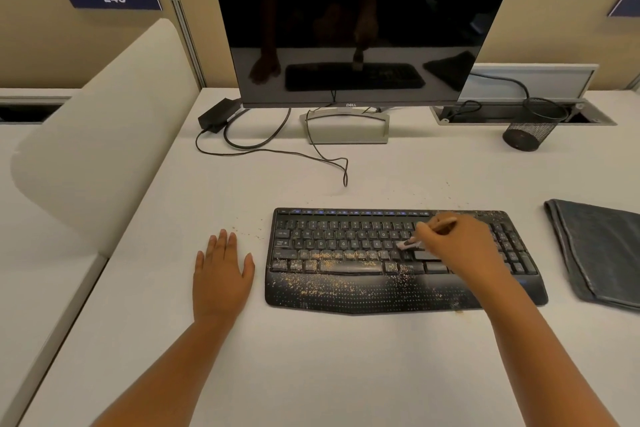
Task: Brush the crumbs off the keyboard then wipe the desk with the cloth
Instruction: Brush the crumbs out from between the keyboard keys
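Brushing stage of a two-part clean. The right hand (460, 246) pinches a small brush (410, 244), fingers curled round its handle, with the bristle tip set on the keys at the right-centre of the keyboard (346, 253). The left hand (221, 274) lies flat on the bench (311, 374) just left of the keyboard, fingers straight, holding nothing and apart from the keyboard's edge. Crumbs (322, 282) lie thickest on the bottom key row and the palm rest, between the two hands and nearer the person than the brush; a few specks sit on the bench just beyond the left fingertips. The cloth (599, 253), folded and untouched, rests on the bench well to the right of the right hand. Beyond both hands stands a monitor (346, 21). Judged technique: keep the bristles angled low and draw short strokes along each key row in one direction, driving the debris toward one edge so it gathers in one place on the bench; the left hand could steady the keyboard's near corner against sliding. The palm rest appears to need most of the remaining passes before wiping begins.
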`<state>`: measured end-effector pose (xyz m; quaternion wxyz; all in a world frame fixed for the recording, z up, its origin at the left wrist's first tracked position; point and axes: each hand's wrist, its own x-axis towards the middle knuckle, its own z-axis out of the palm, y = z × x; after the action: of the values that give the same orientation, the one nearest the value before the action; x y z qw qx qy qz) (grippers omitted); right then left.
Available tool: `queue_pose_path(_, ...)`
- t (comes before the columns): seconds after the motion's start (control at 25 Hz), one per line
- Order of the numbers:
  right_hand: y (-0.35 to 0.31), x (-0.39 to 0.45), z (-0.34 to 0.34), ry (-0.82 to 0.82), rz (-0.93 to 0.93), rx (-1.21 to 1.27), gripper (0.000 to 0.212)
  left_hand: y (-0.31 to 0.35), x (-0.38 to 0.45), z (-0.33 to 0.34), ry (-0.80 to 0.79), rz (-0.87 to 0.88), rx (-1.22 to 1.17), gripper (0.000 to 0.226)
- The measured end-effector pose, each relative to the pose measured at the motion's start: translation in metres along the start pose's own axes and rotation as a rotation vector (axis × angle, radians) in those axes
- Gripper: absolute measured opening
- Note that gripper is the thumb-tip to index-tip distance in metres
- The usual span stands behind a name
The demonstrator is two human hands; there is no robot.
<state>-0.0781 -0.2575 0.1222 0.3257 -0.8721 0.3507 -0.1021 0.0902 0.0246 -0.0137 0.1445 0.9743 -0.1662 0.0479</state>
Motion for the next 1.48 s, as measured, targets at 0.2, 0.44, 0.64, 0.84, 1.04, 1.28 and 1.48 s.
queue_pose_path(0.2,0.005,-0.002,0.003,-0.066,-0.004,-0.110,0.029,0.000,-0.001,-0.001,-0.010,0.000,0.008,0.067)
queue_pose_path(0.44,0.010,-0.002,0.004,-0.024,0.037,-0.100,0.038,0.000,0.000,-0.001,-0.014,0.001,0.012,0.068)
queue_pose_path(0.64,-0.002,-0.005,0.000,0.028,-0.019,0.014,0.029,-0.001,0.000,0.000,-0.005,0.004,0.019,0.077)
queue_pose_path(0.84,-0.009,-0.012,0.016,-0.012,-0.038,-0.129,0.043,0.000,-0.001,-0.001,-0.017,-0.005,0.004,0.067)
queue_pose_path(1.04,-0.015,-0.007,0.020,0.001,-0.067,-0.027,0.036,-0.001,0.000,0.000,-0.007,0.002,0.001,0.068)
queue_pose_path(1.28,-0.022,-0.006,0.029,-0.007,-0.072,0.068,0.037,-0.001,0.000,-0.001,-0.011,-0.003,-0.001,0.066)
queue_pose_path(1.48,-0.025,-0.006,0.038,-0.016,-0.118,-0.161,0.045,0.002,0.000,-0.002,-0.014,-0.001,0.009,0.060)
